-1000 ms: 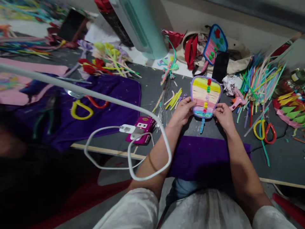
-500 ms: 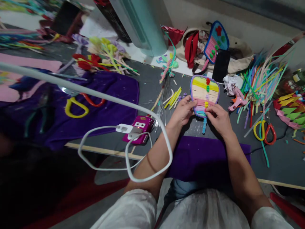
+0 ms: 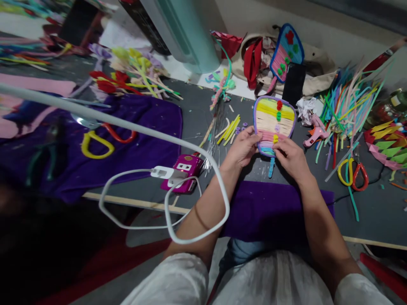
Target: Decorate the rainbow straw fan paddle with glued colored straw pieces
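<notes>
A fan-shaped pipe-cleaner piece (image 3: 275, 116) with a purple rim and a short blue handle is held up over the table. It has yellow, cream, pink and blue bands, and small red, green, lilac and yellow tufts run down it. My left hand (image 3: 245, 146) pinches its lower left edge, thumb on the front. At the lower right, the fingers of my right hand (image 3: 291, 156) are closed on the piece beside the yellow tuft (image 3: 275, 138). Small purple coils (image 3: 245, 125) and cut yellow stems (image 3: 233, 129) lie left of it.
A pink glue gun (image 3: 316, 131), red-and-yellow scissors (image 3: 352, 173) and a bundle of pipe cleaners (image 3: 348, 99) lie on the right. Behind stands a similar blue piece (image 3: 288, 53) by a phone (image 3: 294, 87). A white cable (image 3: 140, 131) loops above my left forearm, near a magenta power socket (image 3: 186, 167).
The fan-shaped piece has tipped so that its face shows wider and its top edge sits slightly higher. Both hands keep their holds. The view has shifted a little.
</notes>
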Motion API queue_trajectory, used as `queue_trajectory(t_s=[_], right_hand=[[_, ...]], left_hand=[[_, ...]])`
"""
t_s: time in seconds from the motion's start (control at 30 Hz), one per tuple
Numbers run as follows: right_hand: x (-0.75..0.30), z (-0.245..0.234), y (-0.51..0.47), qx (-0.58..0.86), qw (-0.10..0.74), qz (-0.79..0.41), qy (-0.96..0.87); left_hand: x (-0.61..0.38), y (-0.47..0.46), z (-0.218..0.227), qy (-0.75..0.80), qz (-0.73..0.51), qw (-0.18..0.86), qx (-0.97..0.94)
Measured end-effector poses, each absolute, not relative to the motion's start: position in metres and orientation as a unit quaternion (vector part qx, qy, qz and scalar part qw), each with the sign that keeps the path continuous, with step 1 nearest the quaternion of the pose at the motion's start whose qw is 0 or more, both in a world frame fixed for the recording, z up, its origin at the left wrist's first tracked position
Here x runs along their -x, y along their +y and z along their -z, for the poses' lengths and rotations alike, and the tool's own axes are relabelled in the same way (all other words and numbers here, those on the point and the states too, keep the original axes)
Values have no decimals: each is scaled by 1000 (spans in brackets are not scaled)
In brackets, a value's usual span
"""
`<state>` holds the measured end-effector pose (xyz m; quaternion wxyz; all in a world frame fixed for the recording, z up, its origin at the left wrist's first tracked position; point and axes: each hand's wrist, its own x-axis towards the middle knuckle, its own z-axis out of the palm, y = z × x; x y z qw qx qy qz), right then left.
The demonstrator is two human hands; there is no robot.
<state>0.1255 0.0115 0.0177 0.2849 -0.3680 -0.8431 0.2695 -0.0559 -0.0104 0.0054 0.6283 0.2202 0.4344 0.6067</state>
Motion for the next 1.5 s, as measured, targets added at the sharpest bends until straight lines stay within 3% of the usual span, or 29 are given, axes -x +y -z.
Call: queue_trajectory(t_s=[0.23,0.47,0.6,0.97,1.5], right_hand=[[-132,-18,17,478,376,-343,-716],[-128,0,21,468,268,-577,-613],[-120,5,17,441,256,-634,-581],[-123,1,17,433,246,-635,-590],[-123,2,16,452,201,-442,-748]], left_hand=[[57,-9,-9,436,-642,595,-208],[62,-5,-2,378,-701,572,-197],[63,-3,4,327,-721,578,-200],[65,-3,6,328,-723,570,-212],[66,-2,10,349,-733,539,-223]])
